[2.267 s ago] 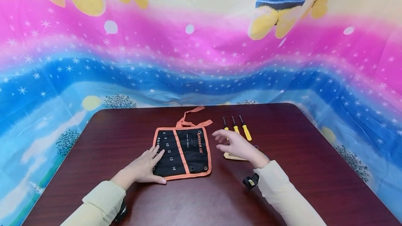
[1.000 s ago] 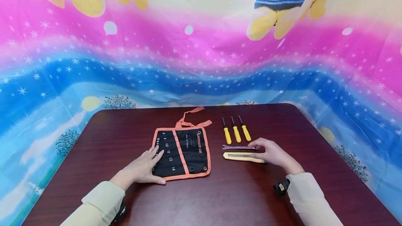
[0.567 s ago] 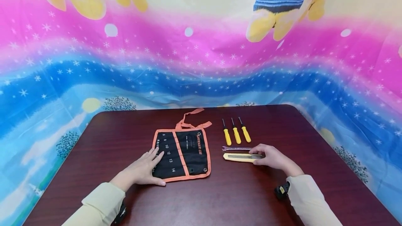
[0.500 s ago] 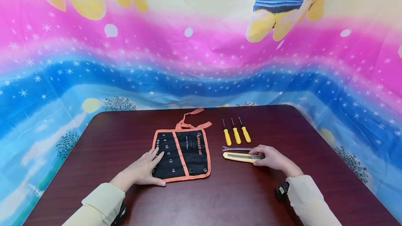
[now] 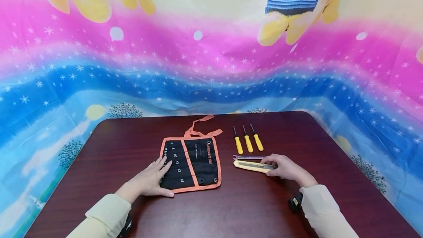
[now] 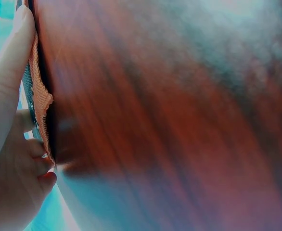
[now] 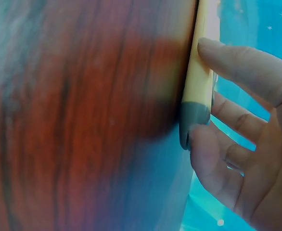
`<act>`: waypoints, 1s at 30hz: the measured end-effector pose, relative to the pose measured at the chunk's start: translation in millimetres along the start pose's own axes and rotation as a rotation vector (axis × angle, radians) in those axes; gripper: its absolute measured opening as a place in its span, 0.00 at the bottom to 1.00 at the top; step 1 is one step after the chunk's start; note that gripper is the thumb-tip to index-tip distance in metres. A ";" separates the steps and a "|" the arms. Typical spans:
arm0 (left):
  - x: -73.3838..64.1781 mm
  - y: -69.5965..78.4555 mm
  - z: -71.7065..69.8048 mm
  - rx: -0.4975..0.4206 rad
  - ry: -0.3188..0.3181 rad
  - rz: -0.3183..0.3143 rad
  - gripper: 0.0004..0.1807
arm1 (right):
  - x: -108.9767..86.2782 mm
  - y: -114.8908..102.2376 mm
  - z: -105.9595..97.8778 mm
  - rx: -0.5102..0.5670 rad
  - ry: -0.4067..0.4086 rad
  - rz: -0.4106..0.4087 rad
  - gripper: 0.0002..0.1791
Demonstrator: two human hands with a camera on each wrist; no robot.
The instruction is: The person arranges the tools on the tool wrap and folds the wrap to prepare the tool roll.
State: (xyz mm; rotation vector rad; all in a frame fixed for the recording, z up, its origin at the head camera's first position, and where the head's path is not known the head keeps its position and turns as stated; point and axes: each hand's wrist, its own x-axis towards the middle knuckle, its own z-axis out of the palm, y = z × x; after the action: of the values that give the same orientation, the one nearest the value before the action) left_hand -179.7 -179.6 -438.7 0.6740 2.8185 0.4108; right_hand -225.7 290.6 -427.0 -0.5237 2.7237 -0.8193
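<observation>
My left hand (image 5: 150,181) lies with spread fingers on the left side of a black tool pouch (image 5: 205,173) with orange edging and printed sizes. The thumb rests along its near orange edge, and in the left wrist view that edge (image 6: 42,98) shows beside the hand. At the right, my right hand (image 5: 285,168) pinches a pale yellow utility knife (image 5: 249,165) near its right end, thumb on the near side and fingers across from it. The knife's dark end cap (image 7: 195,114) shows in the right wrist view. A shiny wrench (image 5: 246,157) lies just behind the knife, its right end hidden by the fingers.
Three yellow-handled screwdrivers (image 5: 248,144) lie side by side behind the wrench. Orange ties (image 5: 199,131) trail from the pouch's far edge. The dark red wooden table (image 5: 211,216) has a printed cloth backdrop (image 5: 211,65) behind it.
My right hand has come down from above the knife and moved right to its end, and the thumb and fingers now pinch it. My left hand stays on the pouch.
</observation>
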 end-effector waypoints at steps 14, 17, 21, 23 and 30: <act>-0.3 -0.3 -0.4 -0.012 0.001 0.009 0.61 | -0.8 -4.8 1.2 -0.111 0.012 0.011 0.19; 0.1 -0.3 -0.3 -0.010 -0.001 0.008 0.61 | -0.4 -5.0 1.7 -0.112 0.011 0.022 0.19; -0.4 -0.7 0.0 -0.010 -0.001 0.006 0.61 | 0.0 -4.4 2.2 -0.101 0.009 0.030 0.19; -0.5 -1.0 0.2 -0.014 0.000 0.003 0.61 | -0.1 -4.3 2.2 -0.090 0.010 0.030 0.19; 0.0 -1.9 0.6 -0.013 -0.002 -0.003 0.61 | 2.2 -7.7 1.2 -0.043 0.028 0.010 0.20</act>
State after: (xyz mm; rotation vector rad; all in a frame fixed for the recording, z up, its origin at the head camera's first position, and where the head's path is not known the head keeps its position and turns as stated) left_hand -180.2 -181.1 -439.9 0.6664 2.8118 0.4268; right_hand -225.3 283.2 -423.8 -0.5108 2.7726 -0.7729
